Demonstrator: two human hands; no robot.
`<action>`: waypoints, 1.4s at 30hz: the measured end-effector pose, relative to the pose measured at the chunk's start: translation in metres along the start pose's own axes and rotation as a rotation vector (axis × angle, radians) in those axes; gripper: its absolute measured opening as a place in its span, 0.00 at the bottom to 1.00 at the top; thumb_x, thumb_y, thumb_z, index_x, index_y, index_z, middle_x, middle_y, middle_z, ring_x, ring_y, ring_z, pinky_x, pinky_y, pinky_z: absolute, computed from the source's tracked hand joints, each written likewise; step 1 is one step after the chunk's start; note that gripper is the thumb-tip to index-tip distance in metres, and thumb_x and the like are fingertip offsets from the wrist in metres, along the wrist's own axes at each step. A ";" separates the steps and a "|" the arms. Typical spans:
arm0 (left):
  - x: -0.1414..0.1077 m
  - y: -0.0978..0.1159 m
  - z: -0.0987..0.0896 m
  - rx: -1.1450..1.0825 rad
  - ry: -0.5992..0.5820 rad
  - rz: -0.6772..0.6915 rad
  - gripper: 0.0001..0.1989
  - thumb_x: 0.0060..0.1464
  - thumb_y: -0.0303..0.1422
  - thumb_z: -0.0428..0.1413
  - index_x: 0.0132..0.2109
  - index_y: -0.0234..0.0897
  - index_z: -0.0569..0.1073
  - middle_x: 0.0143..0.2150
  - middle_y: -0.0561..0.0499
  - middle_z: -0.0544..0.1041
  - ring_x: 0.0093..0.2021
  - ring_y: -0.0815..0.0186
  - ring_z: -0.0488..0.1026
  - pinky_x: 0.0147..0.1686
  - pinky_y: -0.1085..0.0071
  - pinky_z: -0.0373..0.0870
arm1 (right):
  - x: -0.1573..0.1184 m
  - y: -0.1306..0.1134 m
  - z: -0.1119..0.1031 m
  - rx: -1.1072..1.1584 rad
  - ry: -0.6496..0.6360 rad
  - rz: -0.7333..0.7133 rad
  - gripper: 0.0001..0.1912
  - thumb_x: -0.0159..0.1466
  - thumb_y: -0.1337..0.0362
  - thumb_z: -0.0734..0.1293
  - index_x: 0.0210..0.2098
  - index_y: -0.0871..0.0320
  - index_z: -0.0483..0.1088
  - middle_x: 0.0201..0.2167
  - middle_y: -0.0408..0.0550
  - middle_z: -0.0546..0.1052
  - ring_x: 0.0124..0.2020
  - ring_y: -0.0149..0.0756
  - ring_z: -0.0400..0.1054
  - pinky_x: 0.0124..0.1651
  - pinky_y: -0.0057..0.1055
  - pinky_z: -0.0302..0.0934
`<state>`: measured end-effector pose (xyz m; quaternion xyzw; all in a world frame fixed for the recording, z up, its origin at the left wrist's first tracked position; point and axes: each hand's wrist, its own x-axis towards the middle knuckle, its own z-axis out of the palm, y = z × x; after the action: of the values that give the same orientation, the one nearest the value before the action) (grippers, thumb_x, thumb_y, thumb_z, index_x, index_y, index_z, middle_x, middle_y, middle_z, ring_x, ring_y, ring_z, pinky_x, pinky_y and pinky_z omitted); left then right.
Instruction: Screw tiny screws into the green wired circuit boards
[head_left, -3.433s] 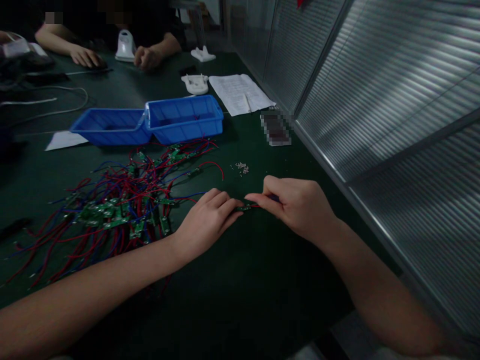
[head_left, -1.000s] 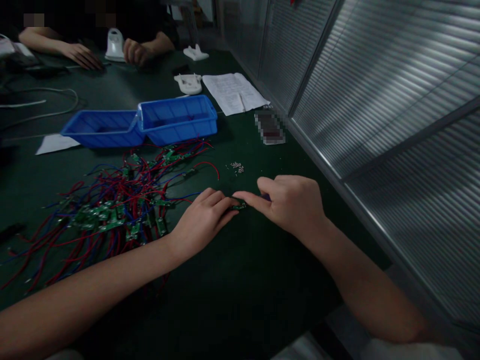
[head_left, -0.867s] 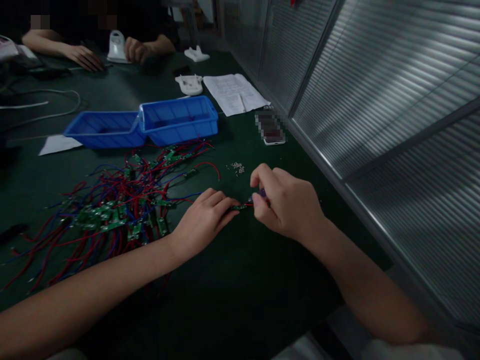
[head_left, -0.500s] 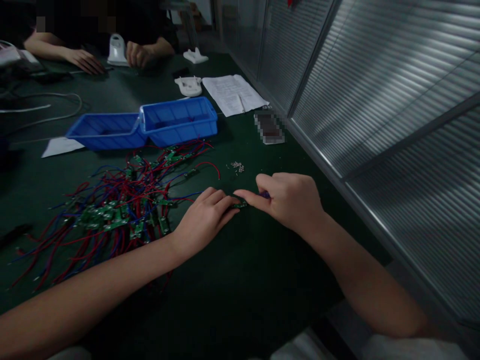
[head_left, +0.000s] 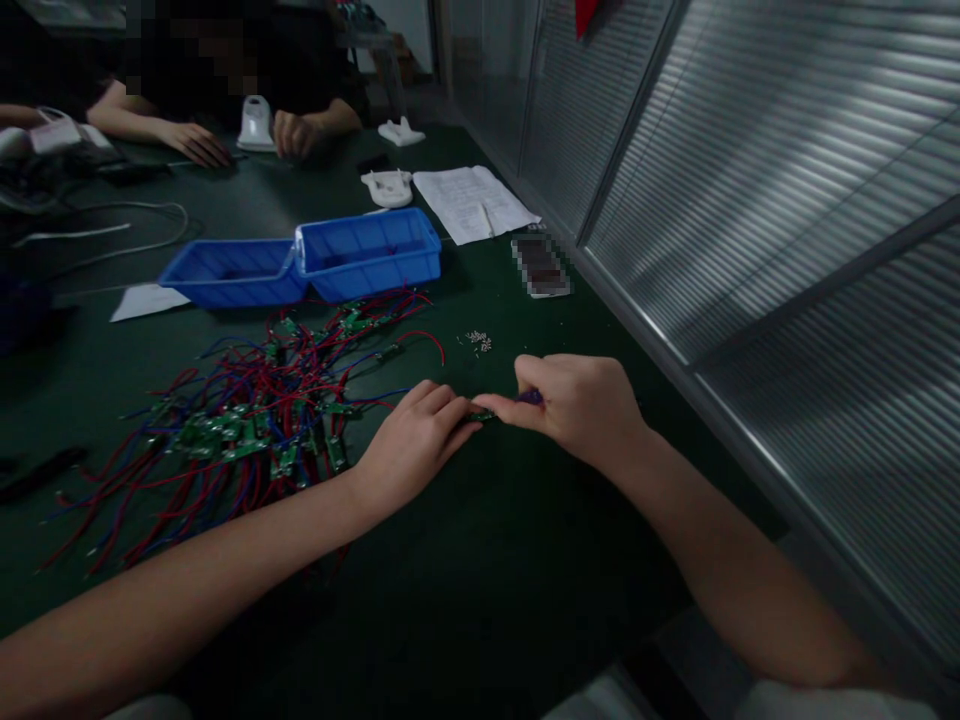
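Between the thumb and fingers of my left hand [head_left: 416,440], a small green circuit board [head_left: 484,415] is pinched near the table's middle. My right hand [head_left: 581,405] is closed around a purple-blue object [head_left: 531,397], mostly hidden by the fingers; its kind does not show. The right thumb stretches to the board and meets the left fingertips there. Left of my hands lies a tangled heap of green circuit boards with red and blue wires [head_left: 225,432]. Just beyond the hands is a small pile of tiny metal pieces [head_left: 478,342], probably screws.
Two blue bins [head_left: 367,262] stand behind the heap. Printed paper [head_left: 469,195] with a pen on it and a phone [head_left: 541,268] lie near the glass partition [head_left: 750,250]. White plastic parts [head_left: 390,188] sit farther back. A co-worker's hands [head_left: 196,142] rest across the table.
The view has shifted slightly, so the scene sits a little lower and farther right. My right thumb has come closer to the left fingertips over the board. Both grips stay the same.
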<state>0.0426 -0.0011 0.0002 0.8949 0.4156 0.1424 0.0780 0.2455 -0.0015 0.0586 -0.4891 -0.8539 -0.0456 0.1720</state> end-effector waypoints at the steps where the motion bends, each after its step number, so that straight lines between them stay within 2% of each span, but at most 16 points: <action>1: 0.000 0.000 0.000 -0.005 -0.002 0.001 0.11 0.61 0.36 0.47 0.44 0.35 0.69 0.37 0.48 0.69 0.39 0.62 0.62 0.38 0.65 0.63 | 0.000 0.000 0.000 -0.056 0.015 0.033 0.24 0.62 0.44 0.55 0.25 0.57 0.64 0.18 0.42 0.66 0.22 0.30 0.61 0.25 0.28 0.40; 4: 0.000 0.000 -0.001 -0.021 -0.011 0.004 0.11 0.61 0.36 0.47 0.45 0.37 0.69 0.37 0.49 0.69 0.39 0.62 0.62 0.39 0.65 0.63 | 0.001 -0.002 -0.003 -0.071 0.023 0.076 0.19 0.62 0.49 0.56 0.29 0.57 0.65 0.22 0.45 0.68 0.25 0.32 0.61 0.25 0.28 0.39; 6: 0.000 0.000 -0.001 -0.027 -0.010 0.001 0.11 0.61 0.36 0.47 0.46 0.38 0.69 0.37 0.49 0.69 0.39 0.62 0.62 0.39 0.65 0.63 | 0.002 -0.003 -0.007 0.071 -0.002 0.020 0.12 0.63 0.57 0.55 0.37 0.58 0.63 0.30 0.46 0.71 0.29 0.31 0.63 0.26 0.26 0.44; 8: 0.000 0.000 -0.001 -0.029 -0.013 -0.002 0.12 0.61 0.36 0.47 0.47 0.38 0.69 0.37 0.49 0.69 0.40 0.62 0.62 0.40 0.65 0.64 | 0.005 -0.001 -0.009 0.213 -0.055 -0.051 0.11 0.64 0.63 0.52 0.42 0.60 0.61 0.34 0.47 0.71 0.31 0.29 0.64 0.27 0.25 0.47; 10: -0.001 0.000 -0.001 -0.027 -0.016 -0.001 0.12 0.61 0.36 0.47 0.47 0.38 0.69 0.37 0.49 0.69 0.40 0.62 0.62 0.40 0.65 0.64 | 0.006 0.003 -0.009 0.264 -0.104 -0.085 0.12 0.67 0.63 0.50 0.40 0.60 0.61 0.32 0.45 0.71 0.30 0.27 0.64 0.28 0.25 0.48; 12: -0.001 -0.001 -0.001 -0.022 -0.009 0.004 0.11 0.61 0.36 0.47 0.47 0.38 0.69 0.37 0.49 0.69 0.39 0.62 0.62 0.39 0.65 0.64 | 0.006 0.009 -0.007 0.235 -0.118 -0.108 0.14 0.67 0.57 0.52 0.35 0.59 0.63 0.28 0.43 0.71 0.27 0.26 0.63 0.28 0.25 0.47; 15: 0.000 -0.001 0.000 -0.011 0.014 0.020 0.11 0.61 0.36 0.47 0.46 0.37 0.69 0.37 0.48 0.69 0.38 0.62 0.62 0.38 0.65 0.63 | 0.004 0.014 -0.004 0.078 -0.056 -0.107 0.18 0.63 0.50 0.57 0.27 0.58 0.63 0.21 0.41 0.68 0.24 0.27 0.62 0.27 0.27 0.43; 17: 0.000 -0.001 0.000 -0.007 0.021 0.028 0.11 0.61 0.36 0.47 0.45 0.37 0.69 0.36 0.48 0.69 0.38 0.62 0.62 0.38 0.65 0.63 | 0.003 0.014 -0.002 -0.045 -0.005 -0.049 0.20 0.61 0.48 0.58 0.25 0.57 0.63 0.19 0.42 0.65 0.23 0.29 0.60 0.26 0.28 0.41; 20: 0.000 -0.001 0.000 -0.015 0.007 0.020 0.11 0.61 0.36 0.47 0.46 0.37 0.69 0.36 0.49 0.69 0.38 0.62 0.62 0.39 0.64 0.63 | 0.003 0.010 -0.003 0.016 -0.001 -0.007 0.13 0.61 0.53 0.58 0.33 0.57 0.63 0.24 0.42 0.68 0.26 0.31 0.61 0.26 0.27 0.42; 23: 0.000 -0.001 -0.001 -0.028 -0.017 0.006 0.12 0.61 0.37 0.47 0.47 0.38 0.69 0.37 0.49 0.69 0.40 0.62 0.62 0.41 0.64 0.63 | 0.004 0.005 -0.006 0.246 -0.054 -0.074 0.11 0.62 0.64 0.56 0.43 0.60 0.58 0.34 0.45 0.70 0.29 0.29 0.63 0.27 0.25 0.49; 25: 0.000 -0.001 -0.001 -0.029 -0.023 0.004 0.12 0.61 0.37 0.47 0.48 0.38 0.69 0.38 0.49 0.69 0.40 0.62 0.62 0.41 0.64 0.63 | 0.005 0.003 -0.008 0.293 -0.090 -0.109 0.09 0.64 0.66 0.53 0.44 0.60 0.57 0.35 0.45 0.71 0.28 0.27 0.64 0.28 0.25 0.50; 30: 0.000 -0.001 0.000 -0.009 0.002 0.019 0.11 0.61 0.36 0.47 0.46 0.37 0.69 0.36 0.49 0.68 0.38 0.62 0.62 0.39 0.65 0.62 | 0.003 0.004 -0.008 0.257 -0.131 -0.096 0.13 0.67 0.55 0.54 0.37 0.58 0.62 0.26 0.41 0.71 0.26 0.26 0.65 0.26 0.24 0.46; 35: 0.000 0.000 -0.001 0.004 0.022 0.029 0.11 0.62 0.36 0.47 0.43 0.36 0.69 0.34 0.49 0.68 0.36 0.63 0.61 0.35 0.66 0.62 | 0.000 0.002 -0.005 0.033 -0.022 0.014 0.19 0.61 0.47 0.59 0.27 0.57 0.63 0.19 0.40 0.67 0.22 0.28 0.62 0.25 0.27 0.41; 37: 0.000 0.000 -0.002 -0.004 0.012 0.023 0.11 0.62 0.36 0.46 0.44 0.36 0.69 0.35 0.48 0.68 0.37 0.63 0.61 0.36 0.66 0.62 | 0.000 -0.001 -0.005 0.040 -0.036 0.036 0.16 0.61 0.50 0.58 0.31 0.57 0.63 0.22 0.42 0.68 0.24 0.30 0.62 0.25 0.27 0.41; 40: 0.000 0.000 -0.002 -0.029 -0.010 0.017 0.12 0.62 0.36 0.46 0.46 0.37 0.69 0.36 0.48 0.69 0.38 0.62 0.62 0.39 0.65 0.63 | 0.002 -0.004 -0.008 0.264 -0.068 -0.010 0.11 0.63 0.60 0.55 0.43 0.59 0.58 0.33 0.45 0.71 0.29 0.29 0.64 0.26 0.25 0.47; 42: 0.000 0.000 -0.002 -0.037 -0.011 0.008 0.12 0.61 0.36 0.47 0.47 0.38 0.69 0.37 0.48 0.69 0.39 0.62 0.62 0.40 0.64 0.63 | 0.003 -0.002 -0.010 0.326 -0.082 -0.033 0.10 0.65 0.64 0.53 0.45 0.60 0.56 0.38 0.47 0.70 0.31 0.28 0.65 0.27 0.24 0.50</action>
<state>0.0420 -0.0012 0.0021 0.8958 0.4088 0.1454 0.0963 0.2443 -0.0025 0.0691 -0.4420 -0.8643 0.1106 0.2131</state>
